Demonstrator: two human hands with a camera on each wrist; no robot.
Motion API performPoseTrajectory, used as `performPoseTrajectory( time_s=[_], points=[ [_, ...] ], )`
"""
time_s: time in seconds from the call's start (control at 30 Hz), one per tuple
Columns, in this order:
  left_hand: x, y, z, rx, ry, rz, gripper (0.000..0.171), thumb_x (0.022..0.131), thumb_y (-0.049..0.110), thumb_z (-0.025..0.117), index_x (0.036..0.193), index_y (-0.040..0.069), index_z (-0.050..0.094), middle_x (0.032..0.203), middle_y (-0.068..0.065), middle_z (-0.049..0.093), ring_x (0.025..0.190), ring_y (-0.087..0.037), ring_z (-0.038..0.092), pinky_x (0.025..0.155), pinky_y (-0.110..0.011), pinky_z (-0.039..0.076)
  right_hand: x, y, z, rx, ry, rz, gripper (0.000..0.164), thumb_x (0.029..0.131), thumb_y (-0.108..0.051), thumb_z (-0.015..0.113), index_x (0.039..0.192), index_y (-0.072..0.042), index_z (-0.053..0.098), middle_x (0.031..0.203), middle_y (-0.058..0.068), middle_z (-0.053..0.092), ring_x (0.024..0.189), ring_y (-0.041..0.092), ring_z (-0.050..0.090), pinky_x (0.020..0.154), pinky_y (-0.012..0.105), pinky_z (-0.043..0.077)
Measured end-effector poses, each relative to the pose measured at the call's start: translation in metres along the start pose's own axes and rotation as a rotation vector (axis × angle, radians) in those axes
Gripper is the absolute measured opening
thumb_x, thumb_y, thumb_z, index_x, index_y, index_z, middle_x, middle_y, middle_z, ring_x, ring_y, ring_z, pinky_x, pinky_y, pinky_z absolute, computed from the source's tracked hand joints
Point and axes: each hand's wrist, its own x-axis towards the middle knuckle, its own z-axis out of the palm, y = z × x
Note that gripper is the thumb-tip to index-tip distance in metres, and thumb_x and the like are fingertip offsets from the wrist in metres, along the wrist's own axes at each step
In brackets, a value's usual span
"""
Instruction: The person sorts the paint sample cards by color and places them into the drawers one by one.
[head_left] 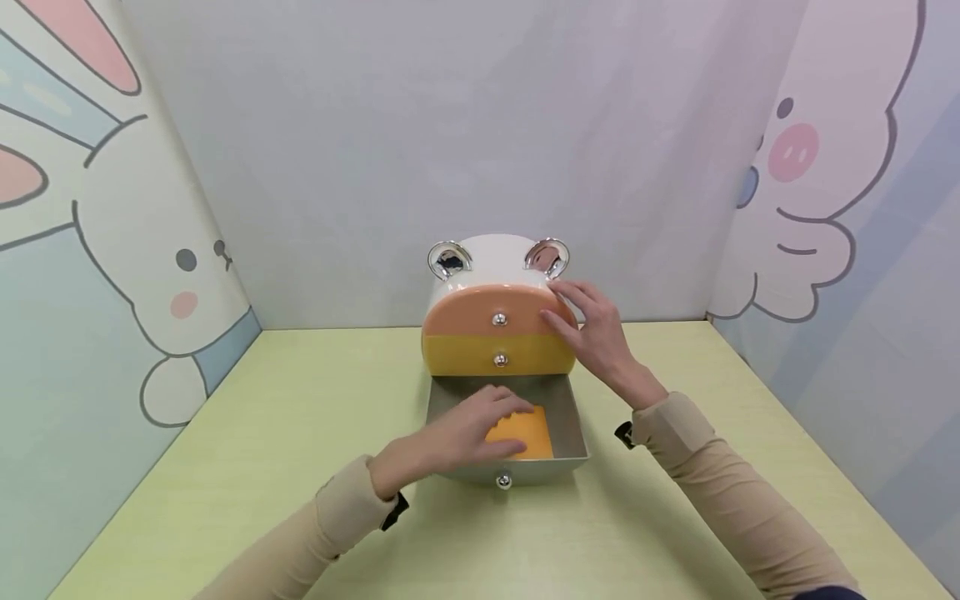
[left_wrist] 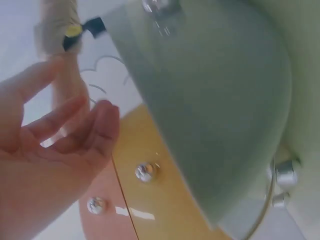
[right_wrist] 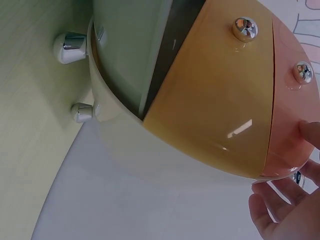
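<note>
A small rounded drawer cabinet (head_left: 498, 258) with shiny ears stands on the table. Its grey-green bottom drawer (head_left: 566, 417) is pulled out, while the yellow drawer (head_left: 457, 356) and orange drawer (head_left: 457, 310) above are closed. A flat orange square piece (head_left: 538, 433) lies inside the pulled-out drawer. Over that piece hovers my left hand (head_left: 476, 425), fingers loosely bent; in the left wrist view nothing shows in its grasp, and it covers part of the piece. My right hand (head_left: 600, 333) holds the cabinet's upper right side, thumb on the orange front and fingers round the edge.
Silver knobs (head_left: 504, 481) stick out from the drawer fronts. The cabinet stands on short white feet (right_wrist: 72, 47). A pale green table (head_left: 322, 392) lies underneath, with a plain back wall (head_left: 337, 167) and cartoon-printed side walls around it.
</note>
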Motion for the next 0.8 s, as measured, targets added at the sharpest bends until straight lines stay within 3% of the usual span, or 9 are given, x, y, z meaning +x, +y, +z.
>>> performPoseTrajectory(
  time_s=[0.1,0.17,0.23,0.3,0.4,0.47,0.6,0.8],
  points=[
    [-0.014,0.012,0.010,-0.161,0.050,0.070,0.023,0.092,0.015,0.064,0.111,0.002,0.063,0.093,-0.007,0.070,0.079,-0.007,0.061,0.071,-0.016,0.052,0.000,0.000,0.001,0.007,-0.001,0.001,0.042,0.084,-0.017,0.075,0.123,-0.007,0.064,0.117,0.013,0.064,0.109,0.029,0.061,0.094,0.048,0.052],
    [-0.024,0.020,0.021,-0.305,0.066,0.042,0.011,0.094,0.012,0.061,0.101,0.004,0.065,0.083,-0.007,0.070,0.070,0.000,0.059,0.065,-0.014,0.053,0.000,0.000,0.001,0.010,0.002,0.001,0.042,0.084,-0.017,0.075,0.124,-0.007,0.064,0.117,0.013,0.064,0.110,0.029,0.061,0.094,0.047,0.051],
    [-0.033,0.027,0.034,-0.486,0.067,-0.068,0.009,0.094,0.012,0.060,0.093,0.005,0.065,0.080,-0.011,0.071,0.068,0.002,0.061,0.063,-0.018,0.055,0.000,0.000,0.001,0.013,0.007,0.001,0.043,0.084,-0.017,0.075,0.124,-0.007,0.064,0.118,0.013,0.064,0.110,0.029,0.061,0.094,0.047,0.051],
    [-0.042,0.031,0.048,-0.719,0.061,-0.223,0.015,0.094,0.012,0.059,0.091,-0.001,0.066,0.082,-0.017,0.072,0.068,-0.002,0.063,0.063,-0.022,0.057,-0.001,0.000,0.002,0.015,0.013,0.003,0.043,0.083,-0.017,0.076,0.124,-0.007,0.064,0.118,0.013,0.064,0.110,0.029,0.061,0.095,0.047,0.051],
    [-0.052,0.033,0.071,-1.069,0.056,-0.456,0.026,0.094,0.015,0.059,0.098,-0.011,0.063,0.086,-0.022,0.072,0.068,-0.011,0.068,0.065,-0.030,0.060,-0.001,0.001,0.001,0.014,0.022,0.004,0.043,0.083,-0.016,0.076,0.123,-0.007,0.064,0.118,0.013,0.064,0.110,0.029,0.060,0.095,0.047,0.050],
    [-0.056,0.031,0.084,-1.248,0.068,-0.581,0.032,0.095,0.017,0.059,0.103,-0.014,0.060,0.091,-0.023,0.072,0.071,-0.016,0.070,0.069,-0.032,0.060,-0.001,0.001,0.001,0.015,0.027,0.004,0.043,0.083,-0.017,0.076,0.123,-0.007,0.064,0.118,0.013,0.064,0.111,0.029,0.060,0.096,0.047,0.050],
    [-0.057,0.025,0.096,-1.407,0.155,-0.737,0.037,0.096,0.026,0.056,0.110,-0.009,0.056,0.099,-0.021,0.072,0.083,-0.021,0.073,0.080,-0.035,0.059,-0.001,0.001,0.001,0.017,0.027,0.002,0.043,0.083,-0.017,0.076,0.124,-0.007,0.064,0.118,0.013,0.064,0.111,0.029,0.060,0.096,0.047,0.050],
    [-0.050,0.018,0.098,-1.511,0.314,-0.787,0.044,0.097,0.030,0.057,0.115,-0.009,0.050,0.104,-0.021,0.072,0.094,-0.027,0.072,0.088,-0.039,0.057,-0.001,0.001,0.002,0.020,0.025,-0.001,0.043,0.083,-0.017,0.076,0.123,-0.007,0.064,0.118,0.013,0.064,0.111,0.029,0.060,0.096,0.047,0.050]
  ],
)
